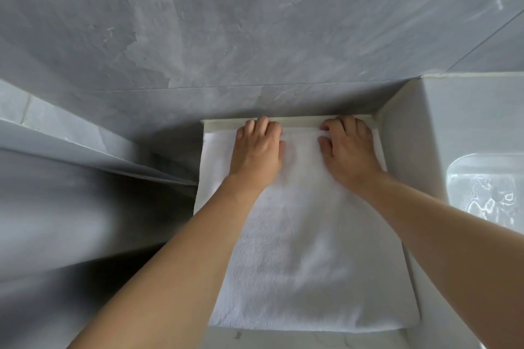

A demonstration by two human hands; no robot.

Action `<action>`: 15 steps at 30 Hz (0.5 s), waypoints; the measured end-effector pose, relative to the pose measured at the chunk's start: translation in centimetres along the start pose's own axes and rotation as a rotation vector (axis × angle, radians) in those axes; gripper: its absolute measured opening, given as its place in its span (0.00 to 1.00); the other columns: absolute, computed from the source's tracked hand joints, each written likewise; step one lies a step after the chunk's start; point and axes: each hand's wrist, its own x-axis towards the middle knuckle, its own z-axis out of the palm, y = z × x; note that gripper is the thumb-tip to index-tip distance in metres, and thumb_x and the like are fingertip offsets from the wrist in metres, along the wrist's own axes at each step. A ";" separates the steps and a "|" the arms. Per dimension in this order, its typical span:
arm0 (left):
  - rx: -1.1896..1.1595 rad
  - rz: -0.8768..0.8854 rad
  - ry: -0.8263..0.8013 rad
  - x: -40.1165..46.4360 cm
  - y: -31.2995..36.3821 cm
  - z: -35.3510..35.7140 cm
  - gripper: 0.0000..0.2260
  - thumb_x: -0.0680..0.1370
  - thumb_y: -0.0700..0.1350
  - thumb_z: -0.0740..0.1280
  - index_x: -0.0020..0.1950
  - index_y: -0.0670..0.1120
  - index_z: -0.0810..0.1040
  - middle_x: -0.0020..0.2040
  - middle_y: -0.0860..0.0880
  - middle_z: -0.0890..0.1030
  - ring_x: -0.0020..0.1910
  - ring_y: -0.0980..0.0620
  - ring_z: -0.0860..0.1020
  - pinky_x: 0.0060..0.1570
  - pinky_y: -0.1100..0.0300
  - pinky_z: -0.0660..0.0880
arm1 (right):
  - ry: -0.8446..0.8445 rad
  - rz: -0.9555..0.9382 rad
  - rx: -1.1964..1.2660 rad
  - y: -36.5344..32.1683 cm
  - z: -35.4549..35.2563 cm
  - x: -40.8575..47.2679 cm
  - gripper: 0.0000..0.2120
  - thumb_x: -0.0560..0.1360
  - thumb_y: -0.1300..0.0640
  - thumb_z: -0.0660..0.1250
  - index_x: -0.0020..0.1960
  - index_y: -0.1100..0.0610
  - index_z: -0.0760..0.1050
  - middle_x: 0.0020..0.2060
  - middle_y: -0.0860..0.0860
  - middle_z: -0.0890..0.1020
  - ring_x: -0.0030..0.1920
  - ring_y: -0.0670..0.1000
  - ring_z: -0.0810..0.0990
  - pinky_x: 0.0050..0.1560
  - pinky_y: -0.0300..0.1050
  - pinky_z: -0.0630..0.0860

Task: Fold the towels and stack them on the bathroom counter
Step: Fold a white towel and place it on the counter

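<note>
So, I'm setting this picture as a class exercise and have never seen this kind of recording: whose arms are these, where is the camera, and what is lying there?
There is no machine here. A person wears a camera on the head, looking forward and down, so the two bare arms are that person's own. A folded white towel lies on a pale counter against a grey tiled wall. The left hand and right hand rest on the towel's far end, fingers curled at its far edge; whether they pinch it cannot be told. At the right edge a sink basin shows.
</note>
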 end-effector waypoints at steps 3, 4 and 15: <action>0.024 0.009 -0.029 0.7 -0.5 0.0 0.11 0.82 0.48 0.64 0.60 0.44 0.75 0.57 0.45 0.76 0.57 0.42 0.72 0.58 0.52 0.65 | 0.064 0.028 0.050 0.1 0.8 0.0 0.10 0.77 0.56 0.65 0.56 0.60 0.75 0.54 0.61 0.75 0.57 0.63 0.72 0.61 0.54 0.63; 0.029 0.016 -0.040 0.9 -0.6 0.0 0.10 0.82 0.49 0.63 0.58 0.44 0.75 0.56 0.45 0.75 0.56 0.43 0.71 0.56 0.52 0.65 | 0.076 0.034 0.057 0.1 0.9 0.1 0.10 0.77 0.56 0.65 0.55 0.61 0.75 0.53 0.61 0.75 0.56 0.63 0.72 0.60 0.54 0.63; -0.046 -0.089 -0.024 1.8 0.0 0.9 0.08 0.84 0.46 0.59 0.55 0.43 0.74 0.53 0.44 0.78 0.52 0.41 0.72 0.51 0.50 0.65 | 0.059 0.124 0.010 -0.1 1.2 1.1 0.12 0.81 0.52 0.59 0.56 0.60 0.72 0.56 0.61 0.72 0.57 0.62 0.69 0.59 0.54 0.61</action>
